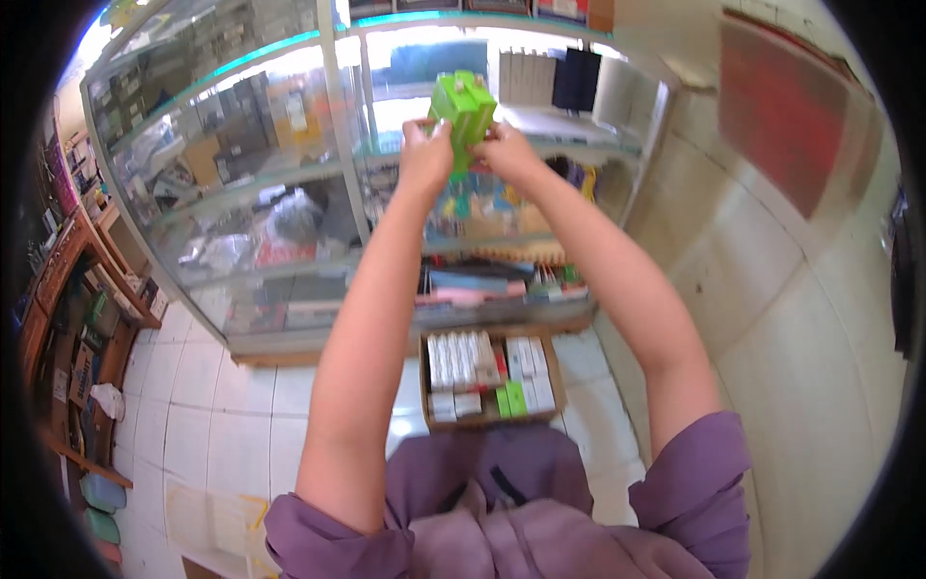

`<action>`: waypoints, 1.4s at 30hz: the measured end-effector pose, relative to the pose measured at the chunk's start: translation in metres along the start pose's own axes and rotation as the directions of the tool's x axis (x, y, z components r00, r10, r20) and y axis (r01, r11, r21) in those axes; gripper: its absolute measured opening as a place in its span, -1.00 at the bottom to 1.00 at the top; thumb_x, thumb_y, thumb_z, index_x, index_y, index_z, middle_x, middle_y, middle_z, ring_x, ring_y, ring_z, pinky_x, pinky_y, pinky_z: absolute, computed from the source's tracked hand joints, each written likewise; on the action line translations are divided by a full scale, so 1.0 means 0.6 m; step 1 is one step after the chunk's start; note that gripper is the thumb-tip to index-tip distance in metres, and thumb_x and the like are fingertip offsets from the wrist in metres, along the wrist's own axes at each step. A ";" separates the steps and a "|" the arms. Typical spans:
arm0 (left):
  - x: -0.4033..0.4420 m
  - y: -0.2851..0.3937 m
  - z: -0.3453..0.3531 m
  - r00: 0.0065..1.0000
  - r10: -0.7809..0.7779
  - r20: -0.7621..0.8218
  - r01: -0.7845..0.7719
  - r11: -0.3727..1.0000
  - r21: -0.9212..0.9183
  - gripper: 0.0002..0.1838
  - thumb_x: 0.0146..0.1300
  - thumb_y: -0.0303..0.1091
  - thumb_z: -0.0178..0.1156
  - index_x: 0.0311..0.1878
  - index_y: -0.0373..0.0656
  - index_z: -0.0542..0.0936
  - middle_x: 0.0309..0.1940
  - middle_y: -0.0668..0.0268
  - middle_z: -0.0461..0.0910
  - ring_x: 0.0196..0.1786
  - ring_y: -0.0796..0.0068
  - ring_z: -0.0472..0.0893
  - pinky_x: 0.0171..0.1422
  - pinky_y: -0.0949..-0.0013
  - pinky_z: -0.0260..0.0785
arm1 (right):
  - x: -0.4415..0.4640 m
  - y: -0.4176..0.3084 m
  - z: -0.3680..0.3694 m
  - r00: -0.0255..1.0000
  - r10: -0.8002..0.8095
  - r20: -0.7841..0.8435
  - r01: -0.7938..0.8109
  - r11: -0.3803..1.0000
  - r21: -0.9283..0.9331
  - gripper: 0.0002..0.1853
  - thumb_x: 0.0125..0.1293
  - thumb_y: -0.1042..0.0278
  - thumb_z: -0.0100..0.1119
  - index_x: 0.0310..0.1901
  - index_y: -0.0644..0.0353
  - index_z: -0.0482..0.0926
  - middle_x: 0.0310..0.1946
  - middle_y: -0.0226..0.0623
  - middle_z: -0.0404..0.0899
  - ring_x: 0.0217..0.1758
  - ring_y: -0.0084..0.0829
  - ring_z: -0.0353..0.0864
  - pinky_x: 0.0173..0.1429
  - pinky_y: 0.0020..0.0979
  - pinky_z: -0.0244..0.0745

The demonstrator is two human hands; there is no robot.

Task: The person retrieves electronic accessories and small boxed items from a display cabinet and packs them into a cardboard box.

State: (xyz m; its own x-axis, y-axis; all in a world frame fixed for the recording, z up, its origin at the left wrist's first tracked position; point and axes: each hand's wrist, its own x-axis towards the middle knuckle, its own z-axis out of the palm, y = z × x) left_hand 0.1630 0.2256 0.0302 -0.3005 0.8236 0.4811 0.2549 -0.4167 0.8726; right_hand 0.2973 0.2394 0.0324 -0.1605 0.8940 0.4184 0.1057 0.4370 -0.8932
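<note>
Both arms stretch forward toward a glass display cabinet point(352, 183). Between my hands are bright green boxes point(465, 101), apparently a small stack pressed together, held up in front of a cabinet shelf. My left hand point(426, 154) grips them on the left side, thumb toward me. My right hand point(506, 154) holds their lower right side with its fingers closed against them. On the floor below, close to my knees, stands an open cardboard box point(424, 386) with rows of white small boxes point(460, 359) and a few green ones point(511, 399) inside.
Cabinet shelves carry white boxes point(527, 77), dark blue boxes point(576, 80), plastic-wrapped goods point(292, 214) and folders point(473, 287). A tiled wall point(762, 289) rises at right. Left are a wooden shelf unit point(68, 261) and a clear plastic bin point(212, 521) on the tiled floor.
</note>
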 end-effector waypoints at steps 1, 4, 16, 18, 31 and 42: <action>-0.032 0.018 -0.011 0.997 -0.050 0.062 0.054 0.997 -0.063 -0.44 0.25 0.01 0.06 0.05 -0.34 0.36 -0.01 -0.15 0.46 0.08 -0.01 0.48 0.15 0.17 0.29 | -0.031 -0.009 -0.010 0.999 0.016 0.030 -0.016 1.000 -0.009 -0.47 0.13 0.49 0.16 0.19 0.34 0.39 -0.10 -0.14 0.59 -0.14 -0.37 0.63 -0.14 -0.37 0.62; -0.128 0.053 -0.043 0.974 -0.103 0.202 0.153 0.956 -0.251 -0.33 0.23 0.15 0.06 0.08 -0.34 0.34 -0.03 -0.05 0.46 0.05 0.16 0.49 0.11 0.22 0.31 | -0.133 -0.032 -0.031 0.992 0.096 0.079 -0.099 0.995 0.024 -0.59 0.22 0.44 0.19 0.13 0.21 0.46 -0.11 -0.28 0.54 -0.07 -0.41 0.58 0.01 -0.37 0.56; -0.347 -0.104 -0.046 0.708 -0.422 0.566 0.559 0.825 -0.084 -0.34 0.17 0.07 0.25 0.15 -0.15 0.25 0.11 0.16 0.33 0.04 0.28 0.46 0.10 0.24 0.33 | -0.375 0.135 -0.077 0.927 0.305 0.217 -0.325 0.943 0.065 -0.37 0.16 0.45 0.30 0.26 0.20 0.27 0.07 -0.17 0.45 0.05 -0.37 0.54 0.09 -0.37 0.55; -0.381 -0.138 -0.044 0.675 -0.440 0.592 0.590 0.804 -0.075 -0.47 0.18 -0.05 0.27 0.05 -0.12 0.29 0.06 0.24 0.36 0.07 0.38 0.42 0.10 0.23 0.34 | -0.399 0.193 -0.075 0.913 0.322 0.249 -0.352 0.932 0.084 -0.35 0.14 0.47 0.32 0.26 0.20 0.24 0.10 -0.15 0.44 0.06 -0.36 0.53 0.10 -0.37 0.54; -0.450 -0.364 -0.064 0.327 -0.657 0.679 0.835 0.537 0.118 -0.26 0.16 -0.35 0.30 0.37 0.09 0.17 0.21 0.12 0.31 0.13 0.34 0.46 0.12 0.37 0.37 | -0.486 0.407 0.002 0.756 0.547 0.361 -0.621 0.773 0.130 -0.21 0.25 0.20 0.28 0.42 0.07 0.05 0.15 0.03 0.36 0.08 -0.34 0.49 0.03 -0.41 0.52; -0.449 -0.475 -0.055 0.117 -0.547 0.829 0.835 0.506 0.216 -0.26 0.20 -0.51 0.21 0.42 0.04 0.14 0.31 0.09 0.24 0.28 0.27 0.36 0.25 0.30 0.31 | -0.482 0.490 -0.004 0.615 0.687 0.387 -0.745 0.667 -0.002 -0.38 0.18 0.14 0.34 0.23 0.16 0.36 -0.06 -0.24 0.57 -0.05 -0.45 0.57 -0.02 -0.44 0.50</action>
State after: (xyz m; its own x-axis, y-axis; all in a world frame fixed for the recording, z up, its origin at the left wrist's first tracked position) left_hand 0.1408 0.1096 -0.3453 0.5874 0.6434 -0.4910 0.0760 0.5601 0.8249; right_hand 0.3769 0.1093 -0.3508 -0.4061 0.8114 -0.4204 0.1916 -0.3742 -0.9073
